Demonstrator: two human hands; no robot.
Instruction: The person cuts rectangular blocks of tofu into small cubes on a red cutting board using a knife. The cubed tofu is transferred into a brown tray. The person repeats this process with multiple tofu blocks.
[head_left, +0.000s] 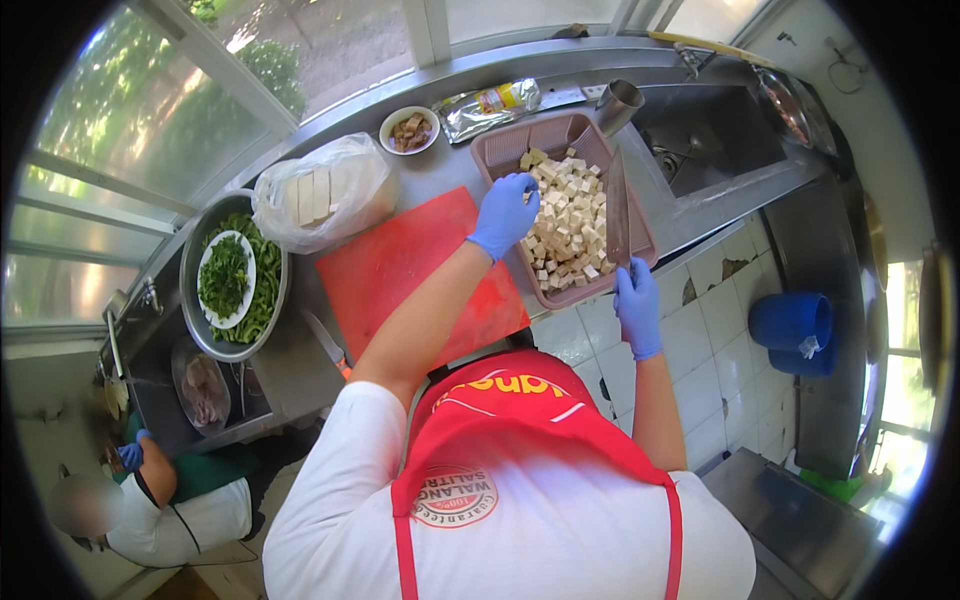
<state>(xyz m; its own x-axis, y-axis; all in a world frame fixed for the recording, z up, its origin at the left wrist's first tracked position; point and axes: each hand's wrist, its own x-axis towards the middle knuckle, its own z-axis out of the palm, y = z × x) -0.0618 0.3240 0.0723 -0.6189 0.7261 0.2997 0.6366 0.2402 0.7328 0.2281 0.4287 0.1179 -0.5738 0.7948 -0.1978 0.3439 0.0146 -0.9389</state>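
My left hand (506, 214), in a blue glove, is over the left edge of a pinkish-brown plastic basket (501, 154), its fingertips close together beside pale cubes that look like tofu (566, 217). Whether a cube is between those fingers is unclear. In my right hand (637, 307), also gloved, is the handle of a wide-bladed knife (617, 214); its blade points away from me along the basket's right side. A red cutting board (420, 262) lies left of the basket, partly under my left forearm. Larger white blocks (313, 196) sit in a clear plastic bag (364, 176) beyond the board.
A steel bowl (281, 300) of cut greens holds a plate of herbs (225, 274). An orange-handled knife (326, 337) lies left of the board. Behind are a small bowl of brown pieces (410, 130), a foil pack (487, 109) and a steel cup (619, 105). A co-worker (187, 517) is at lower left.
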